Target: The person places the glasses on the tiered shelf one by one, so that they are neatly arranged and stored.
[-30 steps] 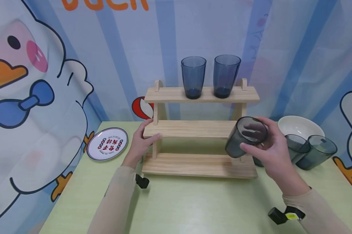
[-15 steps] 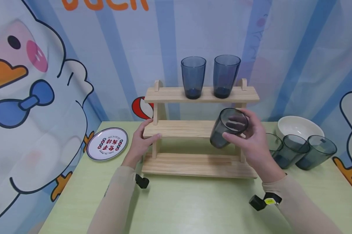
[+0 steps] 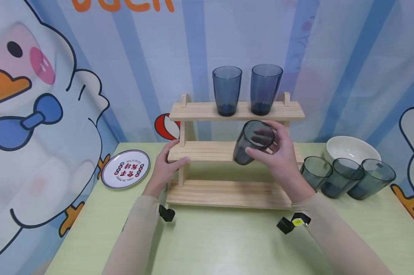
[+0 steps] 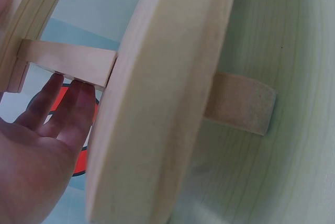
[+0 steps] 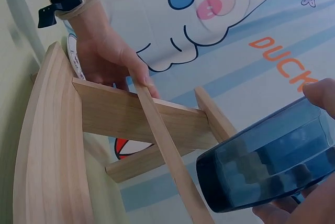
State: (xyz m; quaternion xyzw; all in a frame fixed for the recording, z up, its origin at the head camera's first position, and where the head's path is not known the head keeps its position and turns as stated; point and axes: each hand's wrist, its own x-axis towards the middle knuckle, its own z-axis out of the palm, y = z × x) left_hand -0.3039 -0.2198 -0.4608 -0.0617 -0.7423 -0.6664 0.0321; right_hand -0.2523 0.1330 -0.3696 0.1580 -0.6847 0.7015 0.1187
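In the head view my right hand (image 3: 279, 156) grips a dark tinted drinking glass (image 3: 253, 143), tilted, in front of the middle shelf. The right wrist view shows the glass (image 5: 267, 156) between thumb and fingers, its base close to a shelf board. A three-tier wooden shelf rack (image 3: 207, 151) stands on the table. My left hand (image 3: 165, 166) holds the rack's left end at the middle tier, thumb on the board. Fingertips (image 4: 84, 96) touch the side upright in the left wrist view. Two blue-tinted glasses (image 3: 227, 91) stand upright on the top shelf.
Right of the rack, three more tinted glasses (image 3: 346, 177) stand in a row before a white bowl (image 3: 353, 149). A white plate with red lettering (image 3: 126, 169) lies at the left. A printed duck backdrop (image 3: 152, 68) hangs behind the green table (image 3: 220, 240).
My right hand has carried the glass left and upward, from the rack's right end to in front of the middle shelf. The left hand has stayed at the rack's left end.
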